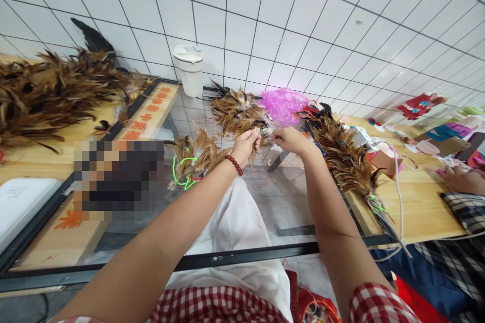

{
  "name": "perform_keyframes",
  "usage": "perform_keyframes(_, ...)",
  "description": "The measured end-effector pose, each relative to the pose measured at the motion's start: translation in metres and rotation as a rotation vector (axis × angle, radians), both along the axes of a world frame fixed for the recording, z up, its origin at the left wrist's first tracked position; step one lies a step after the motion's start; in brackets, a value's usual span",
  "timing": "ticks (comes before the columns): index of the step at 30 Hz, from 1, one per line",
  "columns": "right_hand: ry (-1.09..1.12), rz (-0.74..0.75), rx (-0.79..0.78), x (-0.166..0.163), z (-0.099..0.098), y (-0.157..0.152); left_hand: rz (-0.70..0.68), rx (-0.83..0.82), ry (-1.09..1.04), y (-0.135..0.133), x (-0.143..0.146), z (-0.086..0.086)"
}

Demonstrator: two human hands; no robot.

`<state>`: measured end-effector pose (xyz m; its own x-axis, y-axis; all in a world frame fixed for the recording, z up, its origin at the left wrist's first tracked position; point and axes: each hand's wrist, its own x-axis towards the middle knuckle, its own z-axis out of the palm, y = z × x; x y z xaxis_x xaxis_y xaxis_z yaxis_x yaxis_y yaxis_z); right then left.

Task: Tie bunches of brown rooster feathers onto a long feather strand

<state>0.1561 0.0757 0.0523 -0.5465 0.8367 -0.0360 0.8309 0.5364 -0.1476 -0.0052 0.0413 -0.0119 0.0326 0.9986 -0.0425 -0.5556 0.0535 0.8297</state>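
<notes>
My left hand, with a dark red bead bracelet on its wrist, is closed in a pinch over the glass tabletop. A bit of brown feather shows just under its fingers. Close by on the right, my right hand is also closed, its fingertips pointing at the left; what they pinch is too small to make out. Right behind both hands lies a bunch of brown feathers. Left of my left hand is a smaller feather bunch with bright green ties.
A white lidded cup and a crumpled pink plastic bag stand by the tiled wall. Feathers pile up at left and right. A white cable hangs at right, near another person's hand. A blurred patch hides something at left.
</notes>
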Motion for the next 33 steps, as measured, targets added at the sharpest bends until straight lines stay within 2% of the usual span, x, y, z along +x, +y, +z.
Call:
perform_keyframes(5,0.246,0.176,-0.054,-0.007,0.015,-0.008,0.045,-0.029,-0.014,0.0,0.002,0.003)
perform_keyframes(11,0.527,0.101,-0.045,-0.015,0.007,-0.008,0.018,-0.049,0.059,-0.002,0.003,0.001)
perform_keyframes(17,0.536,0.079,0.08,-0.022,0.002,-0.008,0.007,0.039,0.182,0.0,0.002,-0.003)
perform_keyframes(22,0.582,0.077,0.131,-0.022,0.002,-0.007,-0.027,0.059,0.15,0.0,0.0,-0.002)
perform_keyframes(24,0.529,0.036,0.165,-0.018,0.001,-0.003,-0.006,0.065,0.123,0.0,0.0,-0.001)
perform_keyframes(28,0.142,-0.107,0.144,-0.004,-0.008,0.005,0.006,0.087,0.059,0.0,0.0,0.0)
perform_keyframes(30,-0.005,-0.117,0.075,0.002,-0.014,0.009,-0.019,0.058,0.014,-0.001,-0.001,0.002)
perform_keyframes(33,-0.078,-0.075,0.015,0.005,-0.022,0.012,-0.03,-0.014,-0.015,-0.003,-0.003,0.005)
